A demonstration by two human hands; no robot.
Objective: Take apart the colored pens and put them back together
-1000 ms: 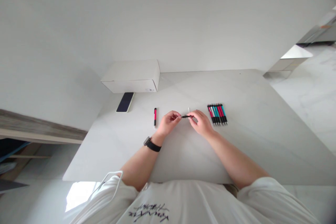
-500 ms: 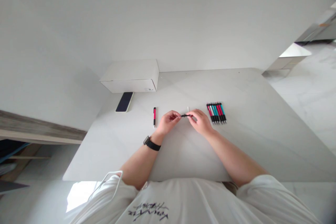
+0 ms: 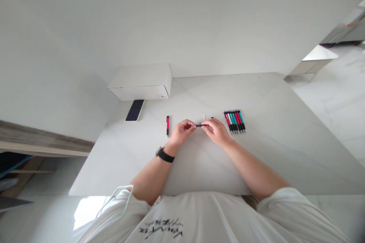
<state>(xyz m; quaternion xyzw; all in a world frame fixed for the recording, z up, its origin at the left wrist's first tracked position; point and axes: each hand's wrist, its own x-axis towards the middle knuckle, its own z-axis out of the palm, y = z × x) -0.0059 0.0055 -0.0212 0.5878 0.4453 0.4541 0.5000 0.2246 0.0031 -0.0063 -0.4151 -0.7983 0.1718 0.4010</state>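
My left hand (image 3: 183,132) and my right hand (image 3: 217,132) meet over the middle of the table, fingertips pinched. Between them they hold a short black pen part (image 3: 199,125) lying level, its ends covered by the fingers. Just beyond the right fingers lies a thin white stick (image 3: 204,117). A small dark tip (image 3: 212,117) shows behind the right hand; what it belongs to is hidden. To the left of my left hand, a red and black pen (image 3: 167,127) rests on the table. Right of my right hand, several red, teal and white pens (image 3: 234,121) lie side by side.
A white box (image 3: 139,93) stands against the wall at the back left, with a phone (image 3: 135,110) lying in front of it. The pale table (image 3: 285,140) reaches to the wall at the back.
The hands have drawn slightly closer, and the black part now looks like one straight piece between the fingers. A dark tip has come into sight behind the right hand.
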